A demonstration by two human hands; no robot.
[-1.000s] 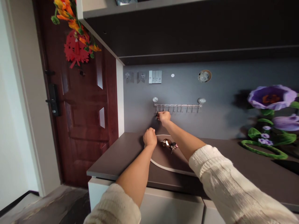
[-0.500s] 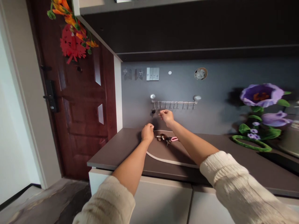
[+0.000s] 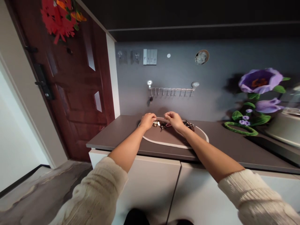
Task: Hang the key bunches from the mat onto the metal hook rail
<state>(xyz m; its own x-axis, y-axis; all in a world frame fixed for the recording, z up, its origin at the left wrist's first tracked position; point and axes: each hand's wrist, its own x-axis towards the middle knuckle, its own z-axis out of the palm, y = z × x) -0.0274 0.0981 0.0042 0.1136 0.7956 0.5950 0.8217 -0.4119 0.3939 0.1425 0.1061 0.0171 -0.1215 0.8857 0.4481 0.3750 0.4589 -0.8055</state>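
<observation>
Two cream knitted sleeves reach over the white cabinet to the dark brown tabletop (image 3: 112,137). On the white-rimmed oval mat (image 3: 178,145), the left hand (image 3: 147,120) and right hand (image 3: 174,120) pinch a small bunch of metal keys (image 3: 159,124) between them, fingers curled narrow. Beyond, one dark key (image 3: 151,99) already hangs on the chrome wall hook rail (image 3: 172,89); the other hooks look bare.

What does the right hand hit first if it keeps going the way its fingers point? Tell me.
The right hand points left over the tray, so it would probably meet the bunch of keys first, then the left hand; depth is unclear.
</observation>
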